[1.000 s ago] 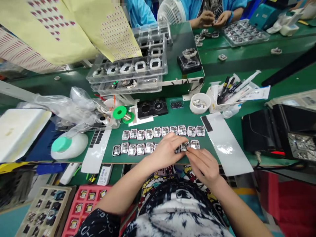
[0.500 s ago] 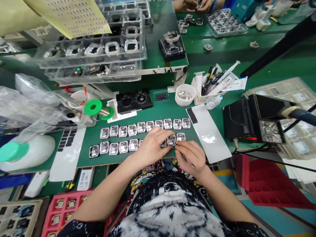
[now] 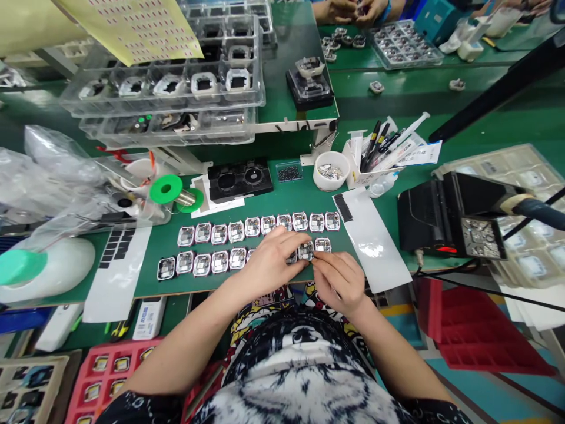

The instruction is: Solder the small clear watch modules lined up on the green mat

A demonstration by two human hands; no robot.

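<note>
Two rows of small square watch cases (image 3: pixel 219 262) with electronics inside lie on the green bench. My left hand (image 3: pixel 274 259) rests over the front row, covering part of it. Its thumb and forefinger close around one watch case (image 3: pixel 305 251) near the row's right end. From the right, my right hand (image 3: pixel 342 280) pinches at the edge of that same case. What its fingertips hold is too small and hidden to make out. Another watch case (image 3: pixel 322 245) lies just beyond the right fingertips.
To the right lie a white sheet with black strips (image 3: pixel 375 241) and a black soldering station (image 3: pixel 430 218). Behind stand a white bowl (image 3: pixel 330 179), a pen box (image 3: pixel 371 175), a black fixture (image 3: pixel 241 181) and stacked clear trays (image 3: pixel 176 109). Solder spools (image 3: pixel 166 189) sit left. A co-worker's hands (image 3: pixel 373 10) show at top.
The view has shifted slightly. Both my hands stay at the same watch case, the right fingers moving only a little. The cases remain in their rows.
</note>
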